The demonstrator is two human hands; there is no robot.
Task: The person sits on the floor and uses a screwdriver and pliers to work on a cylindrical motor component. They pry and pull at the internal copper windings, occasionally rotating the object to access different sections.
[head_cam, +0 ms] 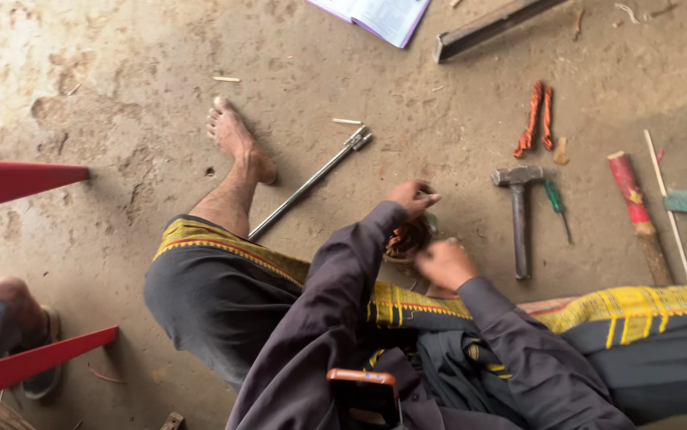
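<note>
I sit on an earthen floor with one bare leg (232,171) stretched to the left. My left hand (411,197) pinches the top of a small round coil of copper-coloured wire (407,239), held just above my lap. My right hand (445,263) is closed on the coil's right side. Both arms wear dark grey sleeves. Most of the coil is hidden by my hands.
A hammer (518,215), a green screwdriver (554,203), red-handled pliers (536,119) and a red-handled tool (638,215) lie to the right. A long metal rod (311,183) lies by my leg. Red furniture legs (17,179) and another person's knee (5,306) are at left.
</note>
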